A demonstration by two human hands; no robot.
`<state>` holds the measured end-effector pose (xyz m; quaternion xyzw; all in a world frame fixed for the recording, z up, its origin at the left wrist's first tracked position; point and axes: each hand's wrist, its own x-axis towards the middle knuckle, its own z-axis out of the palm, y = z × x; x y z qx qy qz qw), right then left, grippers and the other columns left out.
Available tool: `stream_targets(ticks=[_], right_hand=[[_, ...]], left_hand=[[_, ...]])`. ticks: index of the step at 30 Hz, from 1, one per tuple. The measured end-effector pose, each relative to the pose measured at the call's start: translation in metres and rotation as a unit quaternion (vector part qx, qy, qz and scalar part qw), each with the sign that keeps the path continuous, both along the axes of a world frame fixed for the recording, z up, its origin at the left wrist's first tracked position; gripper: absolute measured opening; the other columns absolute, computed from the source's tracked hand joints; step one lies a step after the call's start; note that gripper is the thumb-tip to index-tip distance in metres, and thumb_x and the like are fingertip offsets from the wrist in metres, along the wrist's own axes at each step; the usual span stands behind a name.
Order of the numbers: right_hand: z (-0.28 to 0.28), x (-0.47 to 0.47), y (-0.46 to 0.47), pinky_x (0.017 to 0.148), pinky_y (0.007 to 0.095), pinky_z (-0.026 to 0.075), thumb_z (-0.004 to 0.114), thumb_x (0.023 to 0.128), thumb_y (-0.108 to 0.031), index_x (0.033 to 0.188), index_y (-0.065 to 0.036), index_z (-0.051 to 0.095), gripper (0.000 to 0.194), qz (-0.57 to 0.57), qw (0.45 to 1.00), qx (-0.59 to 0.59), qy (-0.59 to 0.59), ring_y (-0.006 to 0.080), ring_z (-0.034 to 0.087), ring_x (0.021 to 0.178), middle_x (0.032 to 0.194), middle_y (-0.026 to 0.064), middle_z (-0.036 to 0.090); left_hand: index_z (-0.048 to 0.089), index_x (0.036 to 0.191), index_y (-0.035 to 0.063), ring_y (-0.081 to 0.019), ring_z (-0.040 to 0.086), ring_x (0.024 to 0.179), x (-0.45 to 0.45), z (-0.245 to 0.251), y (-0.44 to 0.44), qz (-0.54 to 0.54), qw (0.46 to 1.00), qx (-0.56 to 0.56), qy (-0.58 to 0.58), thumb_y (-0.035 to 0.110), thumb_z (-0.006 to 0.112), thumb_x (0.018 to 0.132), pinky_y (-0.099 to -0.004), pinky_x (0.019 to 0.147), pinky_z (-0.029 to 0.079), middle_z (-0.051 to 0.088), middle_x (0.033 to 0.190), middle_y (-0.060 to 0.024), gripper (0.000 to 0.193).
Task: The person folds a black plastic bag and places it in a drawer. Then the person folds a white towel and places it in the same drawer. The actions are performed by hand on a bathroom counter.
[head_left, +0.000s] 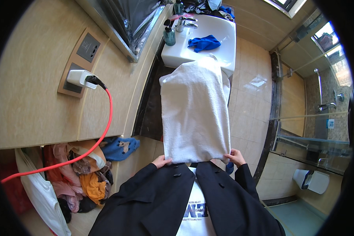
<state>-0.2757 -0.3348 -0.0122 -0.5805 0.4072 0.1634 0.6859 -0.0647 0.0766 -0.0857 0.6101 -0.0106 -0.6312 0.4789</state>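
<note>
A white towel [196, 109] is spread out before me, its far end lying over the near rim of a white washbasin [172, 56]. My left hand [161, 161] grips the towel's near left corner, and my right hand [235, 157] pinches the near right corner. Inside the basin, just beyond the towel, lies a crumpled blue cloth [205, 43]. A chrome faucet [182, 24] stands at the basin's left side, next to a green pump bottle [169, 37].
A red cable [110, 112] runs from a white charger [79, 78] in the wall socket. Clothes [91, 183] are heaped at the lower left. At the right are a glass shower enclosure [309, 141] and a toilet [317, 181]. A dark counter [153, 103] lies left of the towel.
</note>
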Motion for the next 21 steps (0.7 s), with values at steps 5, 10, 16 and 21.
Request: stream_targets(ticks=[5, 10, 16, 21], right_hand=[[-0.021, -0.016, -0.007, 0.042, 0.0236, 0.045, 0.072, 0.081, -0.009, 0.089, -0.004, 0.052, 0.022, -0.049, 0.994, -0.088, 0.031, 0.0080, 0.054, 0.051, 0.067, 0.0043, 0.061], [0.010, 0.011, -0.019, 0.042, 0.0239, 0.047, 0.067, 0.084, -0.004, 0.117, -0.009, 0.045, 0.040, -0.141, 0.990, 0.007, -0.010, 0.0099, 0.055, 0.050, 0.071, 0.0075, 0.062], [0.030, 0.067, -0.060, 0.062, 0.0225, 0.057, 0.055, 0.093, -0.005, 0.121, 0.000, 0.055, 0.029, -0.242, 0.926, 0.259, -0.131, 0.0122, 0.065, 0.074, 0.096, 0.0097, 0.065], [0.033, 0.140, -0.076, 0.099, 0.0355, 0.050, 0.046, 0.096, -0.002, 0.139, 0.001, 0.034, 0.045, -0.395, 0.812, 0.378, -0.206, 0.0262, 0.055, 0.118, 0.133, 0.0186, 0.049]], left_hand=[[0.051, 0.120, -0.0036, -0.0184, 0.059, 0.098, -0.007, -0.024, 0.009, 0.103, 0.958, 0.076, -0.255, 0.019, 0.062, 0.091, -0.0327, 0.087, 0.047, 0.063, 0.110, -0.0123, 0.038], [0.035, 0.141, 0.0038, -0.0203, 0.052, 0.118, 0.007, 0.004, -0.008, 0.224, 0.930, 0.101, -0.274, 0.011, 0.062, 0.088, -0.0335, 0.097, 0.043, 0.051, 0.132, -0.0150, 0.060], [0.041, 0.139, 0.0049, -0.0216, 0.052, 0.121, 0.096, 0.026, -0.021, 0.252, 0.939, -0.155, 0.173, 0.009, 0.052, 0.093, -0.0350, 0.102, 0.042, 0.052, 0.133, -0.0112, 0.048], [0.036, 0.138, 0.0012, -0.0319, 0.054, 0.119, 0.154, 0.083, -0.084, 0.526, 0.805, -0.175, 0.212, 0.020, 0.043, 0.099, -0.0445, 0.103, 0.042, 0.053, 0.129, -0.0184, 0.044]])
